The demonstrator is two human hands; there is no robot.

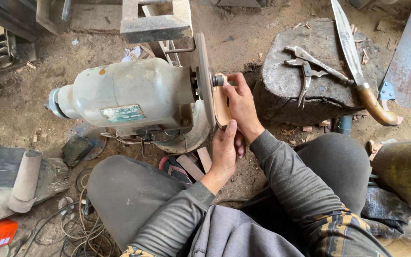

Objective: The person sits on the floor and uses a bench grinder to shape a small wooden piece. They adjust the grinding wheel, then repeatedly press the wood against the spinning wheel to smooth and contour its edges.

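In the head view, both hands are holding a thin, pale wooden piece flat against the face of the sanding disc on a grey bench motor. The left hand is gripping its lower edge, thumb up along the wood, the other fingers curled out of sight behind it. The right hand is pressing fingers over its upper part, hiding much of the wood. The disc is showing edge-on, so its surface is hard to make out. Pliers and a knife are lying on a stone block; a saw is cut off at the frame's top.
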